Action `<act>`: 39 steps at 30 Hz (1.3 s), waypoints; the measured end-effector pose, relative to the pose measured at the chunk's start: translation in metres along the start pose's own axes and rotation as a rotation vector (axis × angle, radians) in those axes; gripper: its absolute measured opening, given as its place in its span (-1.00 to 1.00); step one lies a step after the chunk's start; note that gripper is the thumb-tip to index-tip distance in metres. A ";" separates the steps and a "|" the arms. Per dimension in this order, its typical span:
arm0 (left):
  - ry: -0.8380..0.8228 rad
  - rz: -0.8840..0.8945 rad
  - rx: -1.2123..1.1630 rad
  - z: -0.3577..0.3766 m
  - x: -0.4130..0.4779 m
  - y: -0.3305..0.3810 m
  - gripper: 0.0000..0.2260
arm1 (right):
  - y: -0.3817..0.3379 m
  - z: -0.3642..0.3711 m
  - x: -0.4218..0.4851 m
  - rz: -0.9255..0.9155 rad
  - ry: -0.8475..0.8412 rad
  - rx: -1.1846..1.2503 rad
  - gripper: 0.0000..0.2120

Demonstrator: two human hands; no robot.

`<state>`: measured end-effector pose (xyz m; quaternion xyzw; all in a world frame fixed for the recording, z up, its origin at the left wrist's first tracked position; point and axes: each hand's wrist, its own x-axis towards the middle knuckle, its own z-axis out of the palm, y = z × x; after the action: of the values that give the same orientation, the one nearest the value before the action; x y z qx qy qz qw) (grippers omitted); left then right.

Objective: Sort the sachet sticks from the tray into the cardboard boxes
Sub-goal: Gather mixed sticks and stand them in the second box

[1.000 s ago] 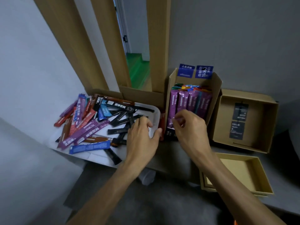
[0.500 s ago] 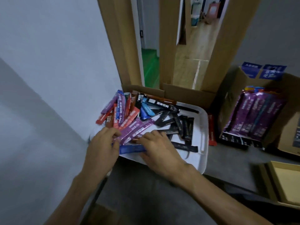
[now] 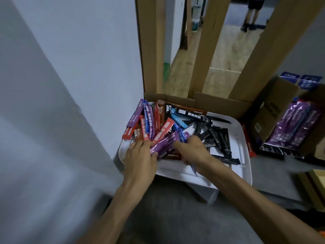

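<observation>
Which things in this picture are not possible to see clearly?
Head view:
Right edge cuts the tilted brown cardboard box holding purple sachet sticks.
It also cuts the flat brown cardboard box.
The right hand hides its own grip.
Print on black sachet sticks: blurred.
</observation>
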<state>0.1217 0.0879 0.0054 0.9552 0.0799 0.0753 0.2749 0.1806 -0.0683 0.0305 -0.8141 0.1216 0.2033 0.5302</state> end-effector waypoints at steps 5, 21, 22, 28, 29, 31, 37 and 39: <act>0.076 -0.064 -0.144 -0.023 -0.018 -0.003 -0.67 | -0.003 0.016 0.015 0.024 0.109 0.003 -0.66; 0.071 -0.170 0.107 0.009 0.105 0.026 -0.64 | -0.016 0.013 0.011 -0.007 0.190 -0.293 -0.82; 0.062 -0.159 0.151 0.014 0.106 0.026 -0.64 | -0.015 0.008 0.006 -0.001 0.186 -0.280 -0.83; 0.171 -0.086 -0.024 0.019 0.106 0.017 -0.71 | -0.023 -0.010 -0.006 -0.064 0.225 0.000 -0.90; 0.181 -0.080 -0.068 0.017 0.105 0.018 -0.74 | -0.025 -0.008 -0.002 -0.074 0.213 0.073 -0.89; 0.196 -0.096 -0.157 0.011 0.101 0.018 -0.81 | -0.031 -0.006 0.011 -0.114 0.252 0.076 -0.81; 0.234 -0.200 -0.393 -0.001 0.088 0.011 -0.91 | -0.067 -0.011 0.071 -0.102 0.233 -0.352 -0.69; 0.244 -0.226 -0.451 -0.002 0.085 0.009 -0.91 | -0.071 -0.005 0.084 -0.055 0.147 -0.470 -0.54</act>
<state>0.2057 0.0980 0.0203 0.8387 0.1996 0.1745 0.4757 0.2856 -0.0426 0.0510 -0.9307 0.0872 0.1516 0.3212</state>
